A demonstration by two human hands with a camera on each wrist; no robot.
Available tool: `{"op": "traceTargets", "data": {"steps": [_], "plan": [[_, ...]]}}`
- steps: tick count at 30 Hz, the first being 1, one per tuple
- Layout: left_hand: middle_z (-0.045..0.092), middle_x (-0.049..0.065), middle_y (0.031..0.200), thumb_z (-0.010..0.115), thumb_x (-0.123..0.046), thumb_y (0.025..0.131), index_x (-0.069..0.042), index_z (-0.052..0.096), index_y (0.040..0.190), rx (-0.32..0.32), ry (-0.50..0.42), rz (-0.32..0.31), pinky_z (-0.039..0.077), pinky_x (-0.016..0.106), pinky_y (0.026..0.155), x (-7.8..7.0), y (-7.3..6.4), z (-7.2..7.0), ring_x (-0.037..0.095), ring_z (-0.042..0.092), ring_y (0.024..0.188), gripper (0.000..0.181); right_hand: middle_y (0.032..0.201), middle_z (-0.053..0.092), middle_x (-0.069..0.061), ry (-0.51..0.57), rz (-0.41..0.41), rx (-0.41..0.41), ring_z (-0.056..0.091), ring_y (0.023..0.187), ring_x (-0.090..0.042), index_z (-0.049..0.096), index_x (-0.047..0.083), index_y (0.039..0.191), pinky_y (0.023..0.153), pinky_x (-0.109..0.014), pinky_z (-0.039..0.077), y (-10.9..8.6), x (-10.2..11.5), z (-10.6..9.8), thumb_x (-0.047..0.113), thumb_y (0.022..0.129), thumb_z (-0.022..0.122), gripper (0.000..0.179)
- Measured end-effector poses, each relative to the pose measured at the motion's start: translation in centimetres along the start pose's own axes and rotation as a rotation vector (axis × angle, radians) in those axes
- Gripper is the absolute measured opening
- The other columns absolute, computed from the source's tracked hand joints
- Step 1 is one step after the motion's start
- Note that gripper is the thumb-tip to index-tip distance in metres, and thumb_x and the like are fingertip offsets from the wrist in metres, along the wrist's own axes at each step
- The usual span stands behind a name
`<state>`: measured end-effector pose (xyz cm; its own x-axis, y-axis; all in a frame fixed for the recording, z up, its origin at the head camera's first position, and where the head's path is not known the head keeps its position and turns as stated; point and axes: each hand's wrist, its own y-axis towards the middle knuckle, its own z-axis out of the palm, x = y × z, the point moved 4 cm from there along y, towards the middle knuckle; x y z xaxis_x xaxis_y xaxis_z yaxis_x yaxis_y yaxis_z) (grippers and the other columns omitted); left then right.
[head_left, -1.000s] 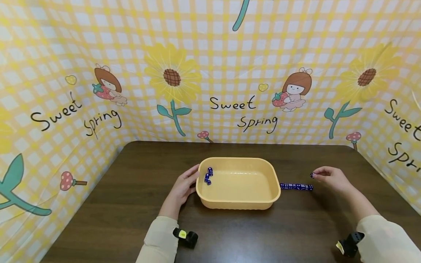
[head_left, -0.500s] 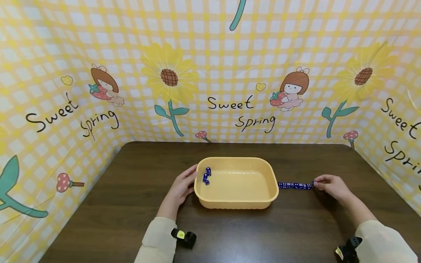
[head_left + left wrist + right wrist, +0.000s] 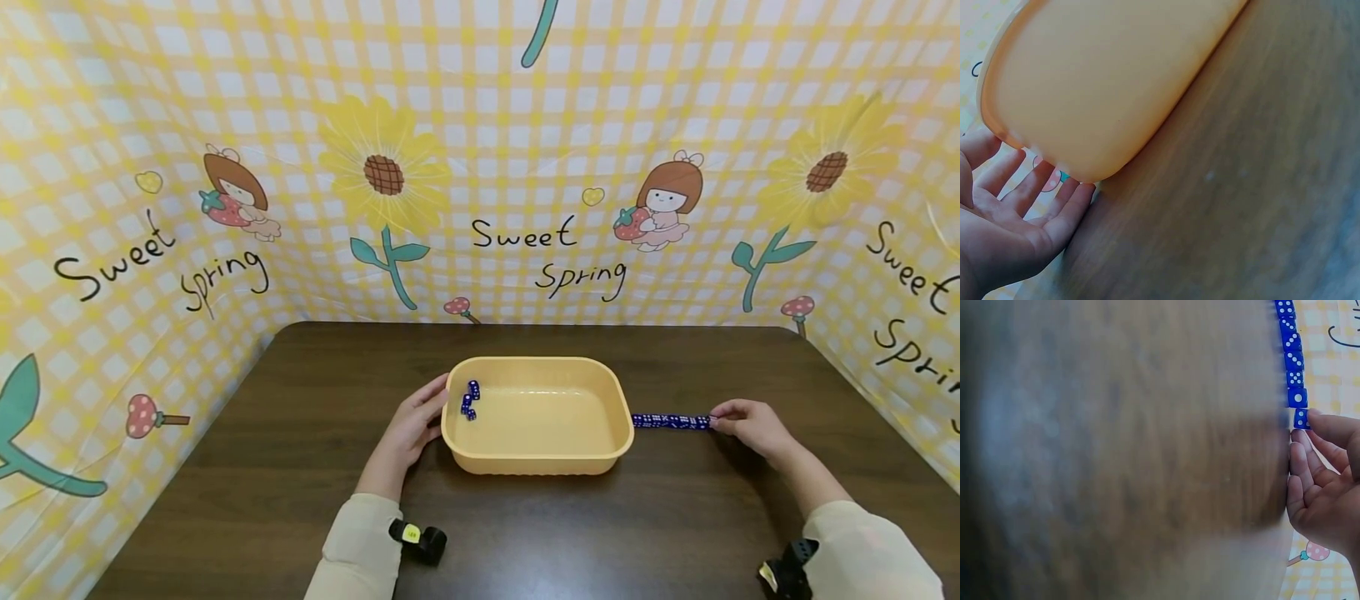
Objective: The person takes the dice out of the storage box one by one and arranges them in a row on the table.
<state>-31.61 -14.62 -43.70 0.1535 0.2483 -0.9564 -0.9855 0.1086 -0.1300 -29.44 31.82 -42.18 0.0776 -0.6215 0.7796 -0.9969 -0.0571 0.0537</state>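
My left hand (image 3: 411, 423) rests against the left end of a yellow plastic basin (image 3: 543, 421); in the left wrist view its loosely bent fingertips touch the basin's outer wall (image 3: 1104, 94). Between thumb and fingers, my right hand (image 3: 753, 427) pinches a blue die (image 3: 1302, 419) with white dots. That die is at the right end of a row of blue dice (image 3: 670, 422), and a small gap to the nearest one shows in the right wrist view. The row runs on the table from the basin's right side. Inside the basin, several blue dice (image 3: 468, 401) lie near its left end.
Everything stands on a dark brown wooden table (image 3: 360, 350). Behind it and at both sides hangs a yellow checked cloth (image 3: 517, 150) with printed flowers and figures. Each wrist wears a black camera; the left one (image 3: 423, 543) shows above the table.
My right hand has brought its die from above and right of the row down to the row's right end. My left hand stays at the basin. The head view has shifted slightly.
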Motion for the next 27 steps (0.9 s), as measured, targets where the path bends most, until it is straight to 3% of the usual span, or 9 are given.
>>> {"op": "traceTargets", "data": {"steps": [27], "plan": [[0.042, 0.013, 0.126, 0.053, -0.018, 0.086, -0.01, 0.042, 0.129, -0.006, 0.004, -0.005, 0.042, 0.04, 0.077, 0.01, -0.02, -0.04, 0.027, 0.044, 0.107, 0.045, 0.075, 0.06, -0.011, 0.063, 0.004, 0.02, 0.052, 0.062, -0.012, 0.05, -0.019, 0.095, 0.056, -0.028, 0.042, 0.23, 0.06, -0.53, 0.003, 0.079, 0.059, 0.028]]}}
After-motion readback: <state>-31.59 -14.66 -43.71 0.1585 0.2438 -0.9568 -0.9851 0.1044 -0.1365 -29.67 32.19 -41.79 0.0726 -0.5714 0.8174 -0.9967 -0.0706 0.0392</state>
